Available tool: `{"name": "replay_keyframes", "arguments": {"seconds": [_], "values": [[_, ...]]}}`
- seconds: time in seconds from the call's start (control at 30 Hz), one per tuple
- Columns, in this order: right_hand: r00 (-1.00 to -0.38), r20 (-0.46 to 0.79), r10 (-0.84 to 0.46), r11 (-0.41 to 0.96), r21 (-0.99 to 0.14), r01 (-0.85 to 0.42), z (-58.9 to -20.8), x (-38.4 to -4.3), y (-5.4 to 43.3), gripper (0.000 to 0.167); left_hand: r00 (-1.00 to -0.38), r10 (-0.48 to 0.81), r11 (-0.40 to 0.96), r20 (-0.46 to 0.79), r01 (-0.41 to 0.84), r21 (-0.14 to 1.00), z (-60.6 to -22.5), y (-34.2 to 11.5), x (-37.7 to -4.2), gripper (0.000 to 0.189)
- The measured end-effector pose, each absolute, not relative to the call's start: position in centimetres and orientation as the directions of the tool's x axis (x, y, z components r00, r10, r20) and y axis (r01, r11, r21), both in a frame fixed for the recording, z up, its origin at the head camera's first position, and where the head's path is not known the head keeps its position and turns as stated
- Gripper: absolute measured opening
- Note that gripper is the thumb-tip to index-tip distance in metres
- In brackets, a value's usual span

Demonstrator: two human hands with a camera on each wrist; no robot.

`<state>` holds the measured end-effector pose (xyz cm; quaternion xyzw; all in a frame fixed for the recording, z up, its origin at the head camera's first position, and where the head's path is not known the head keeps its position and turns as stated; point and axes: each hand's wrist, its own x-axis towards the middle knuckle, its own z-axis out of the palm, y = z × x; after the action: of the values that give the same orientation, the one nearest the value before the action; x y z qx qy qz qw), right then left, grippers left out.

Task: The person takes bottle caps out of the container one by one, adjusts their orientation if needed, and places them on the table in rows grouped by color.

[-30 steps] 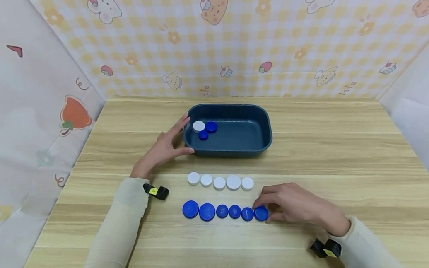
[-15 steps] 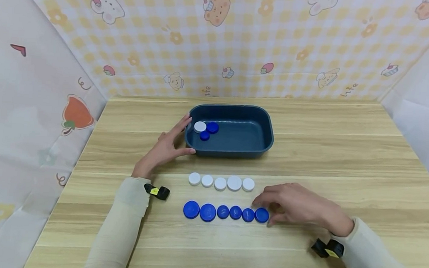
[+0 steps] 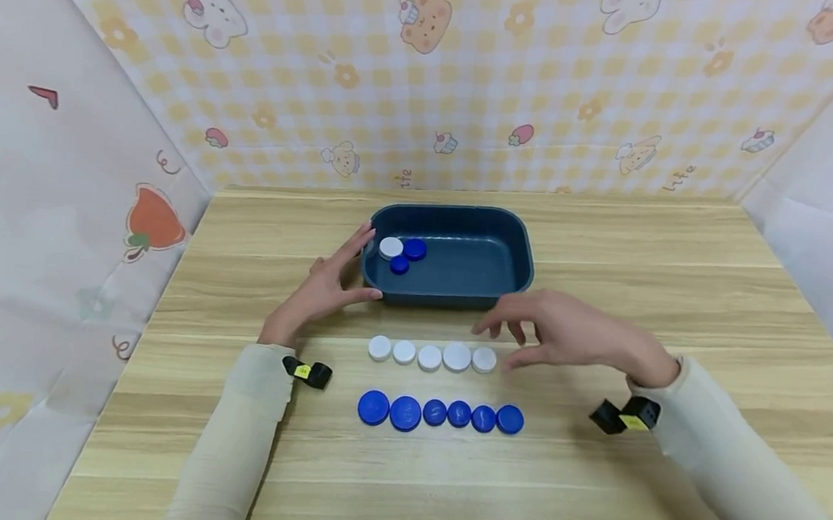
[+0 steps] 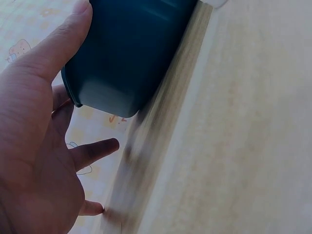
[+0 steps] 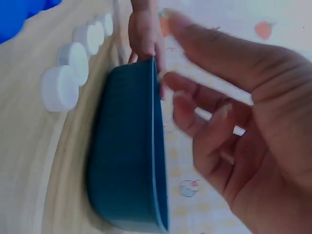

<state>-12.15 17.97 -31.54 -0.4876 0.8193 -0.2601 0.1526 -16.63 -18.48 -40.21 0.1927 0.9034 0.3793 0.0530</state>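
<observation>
In the head view a dark teal plastic bin (image 3: 450,298) stands at the back middle, with one white and two blue bottle caps at its left end. My left hand (image 3: 323,287) holds that end, thumb at the front corner and fingers at the side; the left wrist view shows two fingers spread free of the wall. My right hand (image 3: 564,328) hovers empty by the bin's front right corner, fingers loosely bent and thumb apart. Below it lies the rightmost white cap (image 3: 484,360) of a row of several. A row of several blue caps (image 3: 459,414) lies nearer me.
The wood-grain table (image 3: 674,310) carries everything. A checked cloth wall (image 3: 471,95) with cartoon prints rises behind the bin, and pale cloth walls (image 3: 64,211) close in the sides. Each wrist wears a black strap (image 3: 307,372).
My right hand has left the rightmost blue cap and moved up and away from me, past the white row toward the bin. Both rows and the left hand keep their places.
</observation>
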Motion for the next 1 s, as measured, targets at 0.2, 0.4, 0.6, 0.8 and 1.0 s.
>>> {"name": "replay_keyframes", "arguments": {"seconds": [0.2, 0.4, 0.6, 0.8, 1.0], "values": [[-0.455, 0.071, -0.888, 0.295, -0.671, -0.680, -31.9, -15.8, 16.4, 0.047, -0.921, 0.386, 0.646, 0.053, 0.311, 0.697, -40.5, -18.6, -16.6, 0.094], [-0.459, 0.084, -0.884, 0.279, -0.694, -0.664, -31.5, -19.2, 14.3, 0.049, -0.924, 0.377, 0.640, 0.054, 0.303, 0.706, -40.4, -18.7, -16.6, 0.094], [-0.523, 0.004, -0.852, 0.367, -0.708, -0.603, -31.9, -22.0, 12.4, 0.053, -0.919, 0.388, 0.641, 0.062, 0.318, 0.698, -40.3, -18.8, -16.7, 0.094], [-0.585, -0.084, -0.806, 0.448, -0.734, -0.511, -32.9, -24.4, 10.7, 0.055, -0.919, 0.390, 0.640, 0.061, 0.318, 0.700, -40.2, -18.9, -16.6, 0.093], [-0.611, -0.157, -0.776, 0.469, -0.792, -0.391, -33.9, -26.2, 9.5, 0.055, -0.914, 0.401, 0.624, 0.065, 0.324, 0.711, -40.1, -18.7, -16.6, 0.093]]}}
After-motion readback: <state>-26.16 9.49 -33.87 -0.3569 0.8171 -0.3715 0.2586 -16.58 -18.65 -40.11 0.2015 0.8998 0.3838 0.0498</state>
